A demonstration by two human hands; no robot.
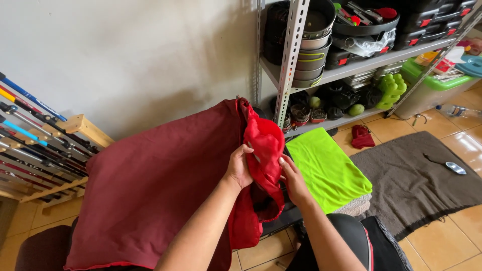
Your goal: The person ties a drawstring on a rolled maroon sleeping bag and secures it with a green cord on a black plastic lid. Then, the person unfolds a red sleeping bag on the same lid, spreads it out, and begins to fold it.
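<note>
- Looking down from the head camera, I see both of my bare hands raised in front of me, working at a large dark red fabric sleeping bag [150, 185].
- My left hand [239, 168] has its grip closed on the bright red inner lining [263, 145] of the bag, thumb on top, pinching the folded edge.
- My right hand [293, 183] has its grip closed on the same bright red fold from the other side, fingers curled behind the cloth.
- The dark red bag hangs spread out to the left of my hands, covering the middle of the view and reaching down to the lower edge; its bright red part bunches between my hands.
- Just right of my hands, a neon green cloth [326, 170] lies flat on the floor, partly over a brown fuzzy rug [416, 185].
- A small shiny metal object [455, 168] rests on the rug, well apart from my hands.
- Behind, a grey metal shelf rack [291, 55] holds stacked dark cooking pots [311, 45].
- At far left, a wooden rack [80, 128] holds a row of trekking poles [30, 130] against the pale wall.
- Orange floor tiles [452, 236] show at lower right.
</note>
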